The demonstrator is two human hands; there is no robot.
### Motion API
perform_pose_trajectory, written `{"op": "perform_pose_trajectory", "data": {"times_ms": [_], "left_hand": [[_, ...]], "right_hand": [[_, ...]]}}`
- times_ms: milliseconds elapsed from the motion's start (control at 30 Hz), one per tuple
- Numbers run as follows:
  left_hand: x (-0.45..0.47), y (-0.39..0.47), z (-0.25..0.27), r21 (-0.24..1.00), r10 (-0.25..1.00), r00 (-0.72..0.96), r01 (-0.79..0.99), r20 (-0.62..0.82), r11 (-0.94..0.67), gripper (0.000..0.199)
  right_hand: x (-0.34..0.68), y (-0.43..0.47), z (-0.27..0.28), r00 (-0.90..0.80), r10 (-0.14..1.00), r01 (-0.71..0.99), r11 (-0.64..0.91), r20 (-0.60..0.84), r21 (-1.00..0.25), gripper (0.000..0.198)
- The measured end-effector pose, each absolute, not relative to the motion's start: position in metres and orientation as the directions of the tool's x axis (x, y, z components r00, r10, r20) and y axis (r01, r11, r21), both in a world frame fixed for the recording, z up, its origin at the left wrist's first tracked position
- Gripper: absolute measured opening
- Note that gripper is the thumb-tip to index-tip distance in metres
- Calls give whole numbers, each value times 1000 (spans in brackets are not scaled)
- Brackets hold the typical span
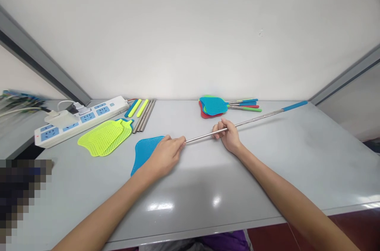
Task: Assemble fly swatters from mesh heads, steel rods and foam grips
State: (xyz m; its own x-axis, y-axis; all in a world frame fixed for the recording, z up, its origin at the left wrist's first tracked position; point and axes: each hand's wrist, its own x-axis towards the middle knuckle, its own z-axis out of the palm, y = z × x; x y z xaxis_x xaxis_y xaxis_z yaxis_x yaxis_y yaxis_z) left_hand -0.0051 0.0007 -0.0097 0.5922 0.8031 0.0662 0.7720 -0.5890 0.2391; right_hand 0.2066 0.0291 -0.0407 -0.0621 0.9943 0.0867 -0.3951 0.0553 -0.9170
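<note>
A blue fly swatter (pixel 145 152) with a long metal telescopic shaft lies across my hands above the grey table. My left hand (pixel 168 154) is closed round the joint where the blue mesh head meets the shaft, hiding part of both. Farther right, my right hand (pixel 227 134) has its fingers curled round the middle of the shaft. Past it the shaft runs up and right to a blue grip (pixel 295 105) at its end.
Yellow-green swatter heads (pixel 102 138) lie at left, before a white power strip (pixel 114 106) with plugs. Near them are loose yellow grips (pixel 142 108) and several metal tubes (pixel 147 116). Stacked swatters (pixel 214 105) rest by the back wall. Pixelation covers the lower left.
</note>
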Motion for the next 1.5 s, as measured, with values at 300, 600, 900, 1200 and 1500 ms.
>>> {"op": "perform_pose_trajectory", "data": {"times_ms": [300,600,900,1200,1500], "left_hand": [[-10,4,-4,232,815,580,794,-11,-562,29],[-14,5,4,275,826,561,803,-50,-529,29],[-14,3,7,338,800,594,772,-81,-539,30],[5,-6,-1,422,793,605,740,-79,-523,29],[-1,3,-3,291,778,625,734,63,-614,26]], "right_hand": [[203,23,-37,-121,988,-397,42,97,-917,42],[197,18,-38,-142,987,-386,14,74,-923,42],[194,15,-40,-142,987,-387,11,71,-922,42],[177,6,-47,-270,963,-377,-104,2,-920,44],[180,11,-47,-231,972,-384,-124,-35,-915,41]]}}
